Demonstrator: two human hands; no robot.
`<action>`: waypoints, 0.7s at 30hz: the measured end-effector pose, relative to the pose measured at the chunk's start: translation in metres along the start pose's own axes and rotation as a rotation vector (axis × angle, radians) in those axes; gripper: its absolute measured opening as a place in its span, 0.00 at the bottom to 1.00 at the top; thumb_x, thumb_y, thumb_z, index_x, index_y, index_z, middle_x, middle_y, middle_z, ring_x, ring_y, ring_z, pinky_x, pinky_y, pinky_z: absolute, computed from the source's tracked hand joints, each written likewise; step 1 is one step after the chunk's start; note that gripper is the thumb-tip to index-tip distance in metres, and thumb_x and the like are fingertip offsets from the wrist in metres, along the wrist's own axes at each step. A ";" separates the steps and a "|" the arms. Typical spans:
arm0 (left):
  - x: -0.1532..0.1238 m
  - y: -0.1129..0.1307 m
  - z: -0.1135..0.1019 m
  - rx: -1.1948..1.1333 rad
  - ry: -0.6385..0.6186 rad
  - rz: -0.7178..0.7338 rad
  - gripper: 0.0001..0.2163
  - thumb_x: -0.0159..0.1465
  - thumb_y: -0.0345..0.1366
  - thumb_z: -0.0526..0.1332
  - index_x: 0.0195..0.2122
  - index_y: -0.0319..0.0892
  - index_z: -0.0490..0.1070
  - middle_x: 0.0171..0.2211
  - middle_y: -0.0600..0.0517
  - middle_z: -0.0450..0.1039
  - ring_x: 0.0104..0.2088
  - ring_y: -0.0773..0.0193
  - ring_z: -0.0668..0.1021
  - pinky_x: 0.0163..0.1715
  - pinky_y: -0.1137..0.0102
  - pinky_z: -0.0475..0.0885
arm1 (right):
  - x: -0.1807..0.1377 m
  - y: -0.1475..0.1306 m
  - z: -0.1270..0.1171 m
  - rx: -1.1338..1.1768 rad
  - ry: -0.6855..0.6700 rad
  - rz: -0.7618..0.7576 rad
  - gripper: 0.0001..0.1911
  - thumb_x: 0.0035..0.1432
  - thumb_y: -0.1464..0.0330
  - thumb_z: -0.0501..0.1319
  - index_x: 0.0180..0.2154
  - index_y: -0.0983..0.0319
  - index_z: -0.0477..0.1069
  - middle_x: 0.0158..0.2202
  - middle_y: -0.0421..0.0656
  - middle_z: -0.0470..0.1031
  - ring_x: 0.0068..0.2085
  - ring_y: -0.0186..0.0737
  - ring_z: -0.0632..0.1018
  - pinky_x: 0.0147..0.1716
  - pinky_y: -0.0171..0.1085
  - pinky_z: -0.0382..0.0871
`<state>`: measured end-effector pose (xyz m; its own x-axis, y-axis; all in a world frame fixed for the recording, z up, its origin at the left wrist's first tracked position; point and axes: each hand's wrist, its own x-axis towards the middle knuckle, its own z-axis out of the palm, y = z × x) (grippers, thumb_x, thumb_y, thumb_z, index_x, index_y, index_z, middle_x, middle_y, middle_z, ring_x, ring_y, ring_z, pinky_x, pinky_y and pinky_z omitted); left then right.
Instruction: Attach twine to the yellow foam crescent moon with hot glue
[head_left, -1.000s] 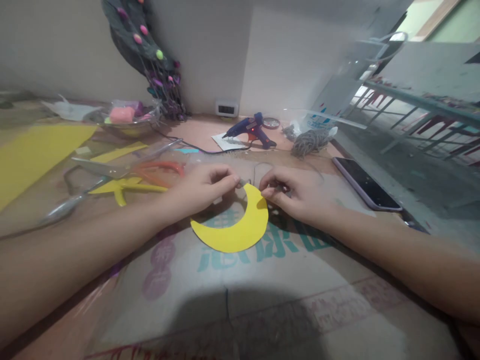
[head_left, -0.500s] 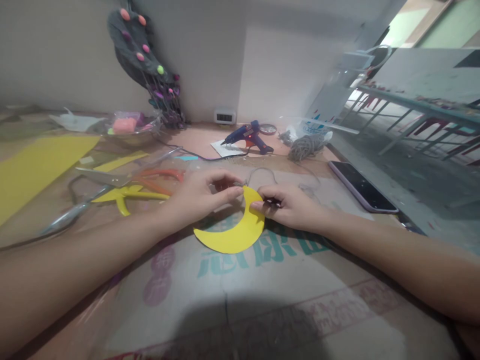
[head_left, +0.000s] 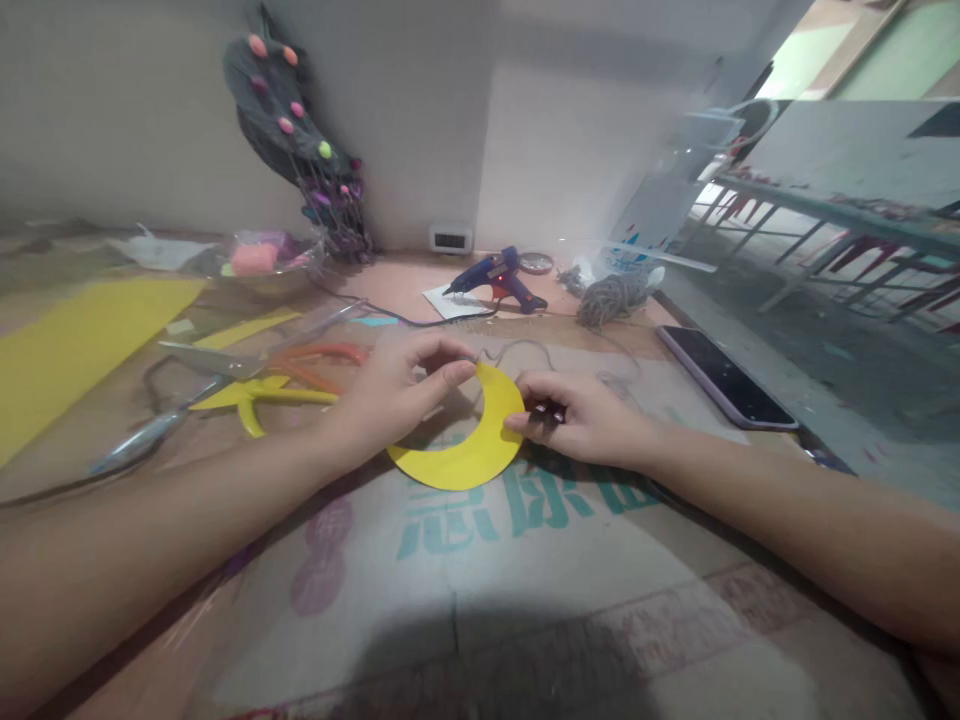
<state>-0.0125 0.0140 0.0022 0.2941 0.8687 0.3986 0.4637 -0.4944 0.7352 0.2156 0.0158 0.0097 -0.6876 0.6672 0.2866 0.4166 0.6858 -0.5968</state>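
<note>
A yellow paper crescent (head_left: 480, 435) lies on a flattened cardboard sheet (head_left: 525, 570) printed with teal characters. My left hand (head_left: 397, 385) is closed in a pinch at the crescent's upper tip, where a thin grey string (head_left: 525, 345) loops away toward the back. My right hand (head_left: 581, 415) is closed too, its fingertips pressing the crescent's right edge, with something small and dark under the fingers that I cannot make out.
Scissors with orange handles (head_left: 262, 360) and yellow paper scraps (head_left: 255, 395) lie at left, beside a large yellow sheet (head_left: 67, 340). A blue glue gun (head_left: 495, 278) and a ball of grey twine (head_left: 611, 295) sit at the back. A phone (head_left: 724, 375) lies at right.
The crescent has turned and shifted a little left and up between my hands. Both hands kept their hold at its tip and edge.
</note>
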 end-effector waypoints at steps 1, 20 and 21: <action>0.000 -0.002 0.001 -0.035 0.046 0.002 0.12 0.64 0.44 0.60 0.41 0.42 0.73 0.36 0.51 0.74 0.37 0.63 0.75 0.37 0.69 0.72 | -0.001 0.000 0.000 -0.023 0.101 -0.023 0.10 0.59 0.66 0.59 0.27 0.61 0.63 0.23 0.36 0.64 0.24 0.29 0.65 0.23 0.30 0.58; -0.003 0.002 -0.001 0.081 -0.104 0.010 0.17 0.70 0.44 0.50 0.27 0.40 0.65 0.25 0.56 0.64 0.28 0.67 0.69 0.29 0.72 0.62 | -0.003 0.002 -0.007 -0.705 0.208 -0.503 0.08 0.60 0.75 0.54 0.31 0.61 0.68 0.24 0.39 0.73 0.27 0.35 0.69 0.28 0.35 0.56; -0.002 0.002 -0.001 0.089 -0.097 0.009 0.17 0.70 0.44 0.50 0.27 0.40 0.65 0.25 0.56 0.64 0.29 0.67 0.68 0.29 0.71 0.61 | -0.003 0.001 -0.007 -0.683 0.218 -0.486 0.06 0.61 0.73 0.56 0.31 0.62 0.68 0.24 0.40 0.73 0.27 0.35 0.70 0.28 0.35 0.56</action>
<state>-0.0129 0.0109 0.0035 0.3757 0.8594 0.3468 0.5323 -0.5064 0.6784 0.2219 0.0163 0.0134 -0.7819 0.2472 0.5723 0.4199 0.8874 0.1903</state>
